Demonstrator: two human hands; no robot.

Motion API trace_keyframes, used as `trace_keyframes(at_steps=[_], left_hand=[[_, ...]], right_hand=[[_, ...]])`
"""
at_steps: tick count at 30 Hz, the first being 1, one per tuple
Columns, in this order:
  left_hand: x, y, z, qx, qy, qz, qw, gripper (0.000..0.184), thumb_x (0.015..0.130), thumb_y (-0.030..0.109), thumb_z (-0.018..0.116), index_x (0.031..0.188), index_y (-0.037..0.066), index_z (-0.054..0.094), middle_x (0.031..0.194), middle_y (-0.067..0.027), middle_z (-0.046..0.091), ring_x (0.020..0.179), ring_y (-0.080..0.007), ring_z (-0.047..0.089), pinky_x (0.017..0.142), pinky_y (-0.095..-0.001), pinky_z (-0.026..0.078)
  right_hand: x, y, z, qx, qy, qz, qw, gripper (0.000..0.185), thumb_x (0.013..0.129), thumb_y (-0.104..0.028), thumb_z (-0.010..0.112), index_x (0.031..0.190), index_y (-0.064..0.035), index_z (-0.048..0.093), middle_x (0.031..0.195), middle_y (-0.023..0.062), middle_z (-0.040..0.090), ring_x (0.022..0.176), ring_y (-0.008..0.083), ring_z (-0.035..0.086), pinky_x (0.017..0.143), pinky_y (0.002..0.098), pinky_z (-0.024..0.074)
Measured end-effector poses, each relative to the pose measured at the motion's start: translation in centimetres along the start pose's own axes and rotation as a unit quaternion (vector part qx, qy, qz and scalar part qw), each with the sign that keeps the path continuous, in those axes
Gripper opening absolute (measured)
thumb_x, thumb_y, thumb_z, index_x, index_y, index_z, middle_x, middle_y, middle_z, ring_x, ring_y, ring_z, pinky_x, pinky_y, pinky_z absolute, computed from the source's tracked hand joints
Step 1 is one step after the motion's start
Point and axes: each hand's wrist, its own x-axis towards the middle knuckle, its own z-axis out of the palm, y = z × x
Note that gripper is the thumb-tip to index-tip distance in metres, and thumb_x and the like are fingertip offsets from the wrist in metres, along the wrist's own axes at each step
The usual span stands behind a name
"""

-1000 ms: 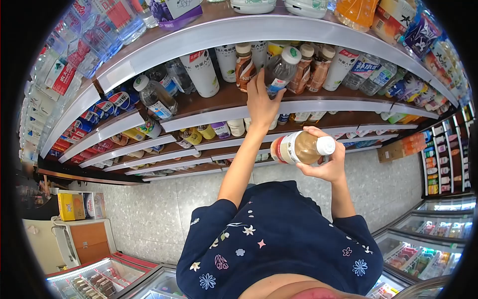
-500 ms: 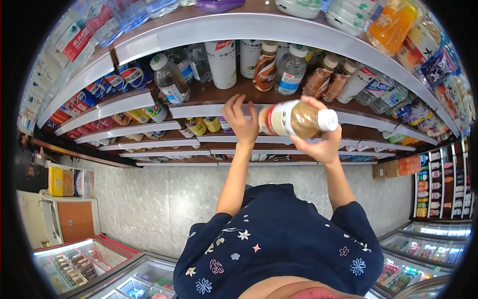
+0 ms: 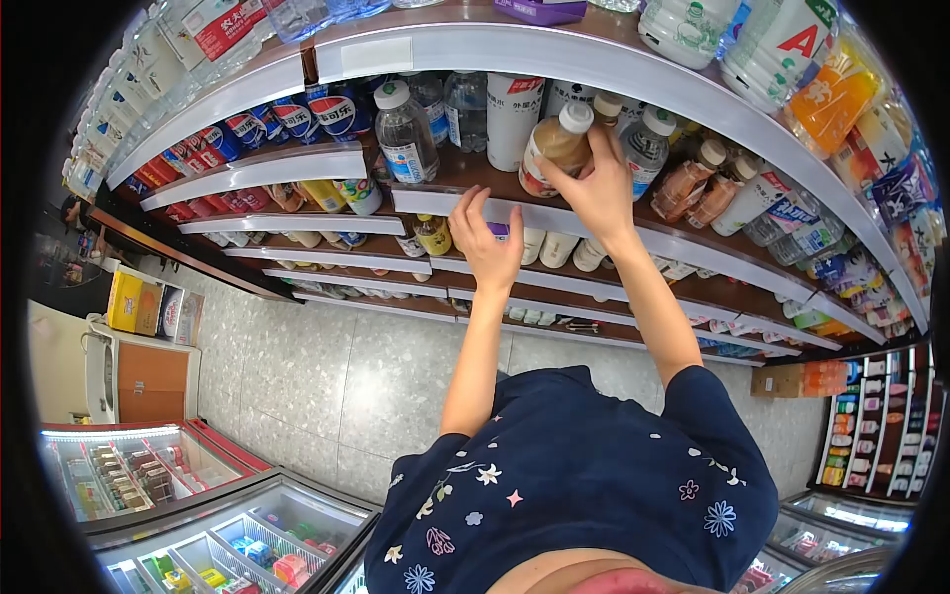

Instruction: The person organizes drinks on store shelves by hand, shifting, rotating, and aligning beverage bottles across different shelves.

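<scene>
In my right hand (image 3: 602, 196) is a plastic bottle (image 3: 562, 146) of light brown drink with a white cap, its base down at the front of the upper shelf. My thumb and fingers are closed around its right side. Whether its base rests on the shelf I cannot tell. Left of it stands a tall white bottle (image 3: 512, 121), and a clear bottle with a white cap (image 3: 649, 148) is to its right. My left hand (image 3: 490, 243) is empty, fingers spread, by the shelf's front edge (image 3: 445, 204).
Brown-wrapped bottles (image 3: 690, 181) stand further right on this shelf, with blue cola cans (image 3: 336, 112) to the left. Lower shelves (image 3: 336, 255) hold more drinks. Glass-topped freezers (image 3: 233, 544) stand behind me, and cardboard boxes (image 3: 789, 380) sit on the floor at right.
My right hand has carried the bottle from a tilted, sideways position up to the shelf, turning it upright. My left hand has come away from the bottle's base. The view has shifted.
</scene>
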Motion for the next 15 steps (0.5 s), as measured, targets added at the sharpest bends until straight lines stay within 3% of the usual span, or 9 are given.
trace_keyframes(at_steps=[4,6,10,15], left_hand=[[0.0,0.3,0.8,-0.034,-0.077,0.009,0.996,0.046,0.079,0.016,0.071,0.12,0.004,0.053,0.124,-0.0137,0.053,0.115,-0.033,0.048,0.098,-0.0455,0.035],[-0.1,0.4,1.3,-0.025,-0.106,0.025,0.994,0.047,0.079,0.017,0.071,0.121,0.004,0.053,0.126,-0.0132,0.053,0.117,-0.0324,0.048,0.099,-0.0457,0.034],[-0.3,0.9,2.2,0.026,-0.109,0.058,0.992,0.047,0.079,0.017,0.07,0.121,0.004,0.054,0.127,-0.0139,0.053,0.12,-0.0333,0.047,0.101,-0.0464,0.031],[-0.5,2.7,3.7,0.002,-0.033,0.048,0.998,0.04,0.078,0.011,0.07,0.115,0.003,0.057,0.121,-0.0152,0.054,0.117,-0.0342,0.047,0.098,-0.0461,0.034]], right_hand=[[0.1,0.1,0.0,0.059,0.021,-0.007,0.998,0.053,0.075,-0.016,0.078,0.122,-0.0017,0.058,0.127,0.0131,0.052,0.061,0.0125,0.059,0.061,0.0266,0.0497],[-0.9,0.5,-0.7,0.064,0.032,-0.013,0.997,0.05,0.076,-0.015,0.075,0.122,-0.0043,0.059,0.127,0.0124,0.053,0.063,0.0139,0.062,0.062,0.0283,0.0511],[-3.9,2.1,-4.2,0.062,0.106,0.024,0.992,0.043,0.077,-0.009,0.074,0.118,-0.0046,0.061,0.123,0.0119,0.056,0.063,0.0137,0.062,0.061,0.0274,0.0515],[-6.2,7.1,-10.3,-0.012,0.214,0.092,0.973,0.034,0.08,-0.008,0.071,0.112,-0.002,0.061,0.116,0.0117,0.06,0.07,0.0154,0.061,0.058,0.0258,0.0487]])
